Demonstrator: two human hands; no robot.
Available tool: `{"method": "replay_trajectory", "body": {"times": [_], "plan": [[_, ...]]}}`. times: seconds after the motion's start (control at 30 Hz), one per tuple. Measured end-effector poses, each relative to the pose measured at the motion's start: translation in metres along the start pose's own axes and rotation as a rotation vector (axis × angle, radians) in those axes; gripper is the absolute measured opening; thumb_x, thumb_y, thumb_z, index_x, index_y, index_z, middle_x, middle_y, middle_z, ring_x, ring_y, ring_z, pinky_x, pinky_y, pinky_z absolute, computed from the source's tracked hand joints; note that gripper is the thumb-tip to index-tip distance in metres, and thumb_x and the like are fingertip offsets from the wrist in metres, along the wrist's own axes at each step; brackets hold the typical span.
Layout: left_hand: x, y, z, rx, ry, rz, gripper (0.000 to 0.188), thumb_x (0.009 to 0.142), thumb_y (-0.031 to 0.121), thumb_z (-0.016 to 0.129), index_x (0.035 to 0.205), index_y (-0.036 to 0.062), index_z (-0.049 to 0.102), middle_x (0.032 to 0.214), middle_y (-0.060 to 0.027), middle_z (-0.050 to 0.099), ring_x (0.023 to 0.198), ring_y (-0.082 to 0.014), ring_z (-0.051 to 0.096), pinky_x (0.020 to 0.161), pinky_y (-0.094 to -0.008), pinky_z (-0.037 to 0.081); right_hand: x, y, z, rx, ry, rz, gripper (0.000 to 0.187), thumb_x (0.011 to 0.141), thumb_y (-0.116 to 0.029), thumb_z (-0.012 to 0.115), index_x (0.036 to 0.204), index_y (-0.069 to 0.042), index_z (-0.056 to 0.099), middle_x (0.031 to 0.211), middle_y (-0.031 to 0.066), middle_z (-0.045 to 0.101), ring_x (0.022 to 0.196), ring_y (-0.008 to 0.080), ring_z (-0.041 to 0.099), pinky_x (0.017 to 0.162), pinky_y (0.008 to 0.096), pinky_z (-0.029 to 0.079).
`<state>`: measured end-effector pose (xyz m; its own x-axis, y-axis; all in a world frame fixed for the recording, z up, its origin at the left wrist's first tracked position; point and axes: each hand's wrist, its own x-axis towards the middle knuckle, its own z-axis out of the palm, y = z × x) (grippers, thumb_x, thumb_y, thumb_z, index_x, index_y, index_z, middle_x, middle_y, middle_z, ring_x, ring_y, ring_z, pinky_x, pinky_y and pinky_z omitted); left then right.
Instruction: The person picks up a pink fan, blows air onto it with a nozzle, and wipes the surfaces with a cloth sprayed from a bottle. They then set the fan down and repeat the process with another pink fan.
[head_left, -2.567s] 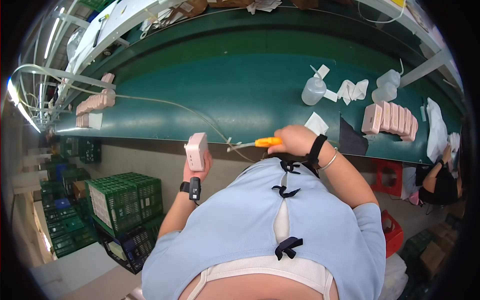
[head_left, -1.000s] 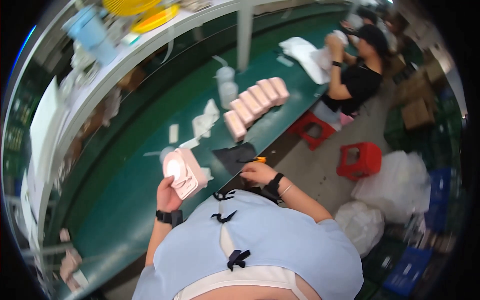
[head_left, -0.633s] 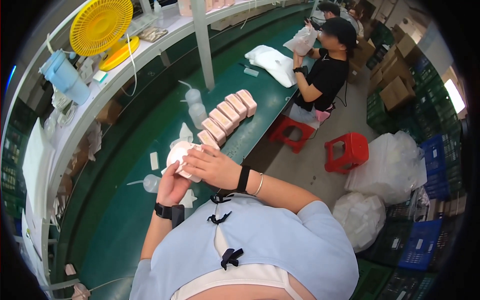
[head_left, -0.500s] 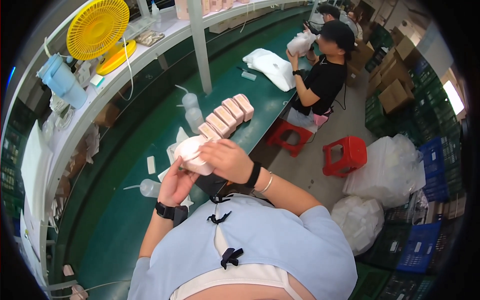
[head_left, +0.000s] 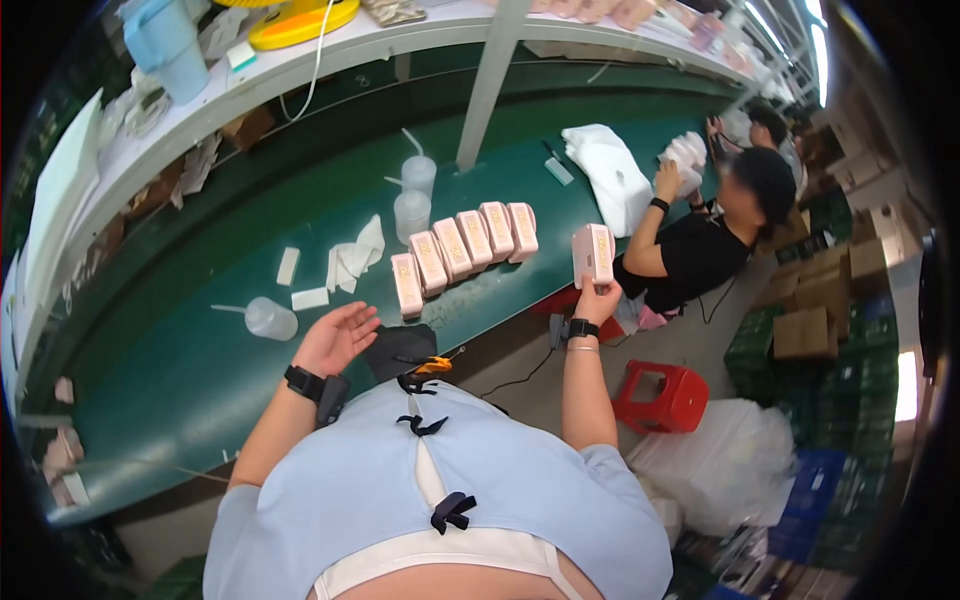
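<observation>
My right hand (head_left: 598, 297) is stretched out to the right, gripping a pale pink case (head_left: 590, 255) by its lower end, above the bench edge. The case has rounded corners and gold marking on one narrow side. My left hand (head_left: 340, 338) is empty, palm up with fingers extended, over the bench's near edge. Beyond it, several matching pink cases (head_left: 450, 248) stand side by side in a slanting row on the green bench (head_left: 180, 370). A crumpled white cloth (head_left: 355, 255) and a white block (head_left: 310, 299) lie past my left hand.
Squeeze bottles (head_left: 270, 318) stand or lie on the bench. Close to my body are a black pad (head_left: 400, 350) and an orange-handled tool (head_left: 434, 365). A co-worker (head_left: 700, 220) handles white wrapping at the right, near a white bag (head_left: 608, 180). A red stool (head_left: 660, 397) is on the floor.
Both hands were on a pink case before my chest. My left hand has let go and opened; my right hand has swung right with a case. The view has turned and shifted.
</observation>
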<state>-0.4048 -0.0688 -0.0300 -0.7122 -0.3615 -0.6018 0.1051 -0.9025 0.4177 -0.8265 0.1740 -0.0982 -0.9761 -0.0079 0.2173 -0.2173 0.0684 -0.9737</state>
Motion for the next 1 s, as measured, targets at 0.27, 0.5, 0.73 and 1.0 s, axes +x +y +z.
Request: {"method": "replay_trajectory", "body": {"times": [0.27, 0.5, 0.73, 1.0], "plan": [[0.061, -0.034, 0.001, 0.435, 0.31, 0.14, 0.055, 0.087, 0.021, 0.066, 0.134, 0.0052, 0.043, 0.129, -0.0124, 0.056, 0.12, -0.0264, 0.053, 0.098, -0.0395, 0.044, 0.03, 0.101, 0.057, -0.136, -0.115, 0.125, 0.048, 0.072, -0.002, 0.079, 0.109, 0.002, 0.049, 0.097, 0.01, 0.061, 0.086, 0.0169, 0.059, 0.077, 0.03, 0.05], [0.097, -0.05, 0.036, 1.044, 0.176, 0.451, 0.104, 0.069, 0.003, 0.078, 0.15, 0.0068, 0.013, 0.135, -0.0175, 0.051, 0.125, -0.0299, 0.05, 0.102, -0.0388, 0.041, 0.011, 0.115, 0.092, 0.124, -0.256, 0.234, 0.056, 0.07, -0.002, 0.079, 0.115, 0.002, 0.045, 0.107, 0.0133, 0.058, 0.097, 0.0194, 0.059, 0.082, 0.0298, 0.048], [0.112, -0.063, 0.037, 1.164, 0.201, 0.555, 0.106, 0.068, -0.004, 0.075, 0.15, 0.0049, 0.008, 0.135, -0.0219, 0.049, 0.125, -0.0329, 0.05, 0.102, -0.0362, 0.042, 0.0, 0.109, 0.083, -0.061, -0.413, 0.199, 0.075, 0.071, -0.001, 0.075, 0.133, 0.003, 0.034, 0.128, 0.0177, 0.047, 0.116, 0.0239, 0.053, 0.092, 0.0307, 0.046], [0.111, -0.076, 0.022, 1.191, 0.246, 0.65, 0.092, 0.076, -0.003, 0.07, 0.149, 0.0022, 0.014, 0.136, -0.023, 0.048, 0.126, -0.0354, 0.049, 0.103, -0.0375, 0.04, -0.029, 0.085, 0.092, -0.132, -0.204, 0.734, 0.078, 0.074, -0.003, 0.072, 0.139, 0.001, 0.029, 0.134, 0.0181, 0.042, 0.11, 0.025, 0.052, 0.091, 0.0346, 0.047]]}}
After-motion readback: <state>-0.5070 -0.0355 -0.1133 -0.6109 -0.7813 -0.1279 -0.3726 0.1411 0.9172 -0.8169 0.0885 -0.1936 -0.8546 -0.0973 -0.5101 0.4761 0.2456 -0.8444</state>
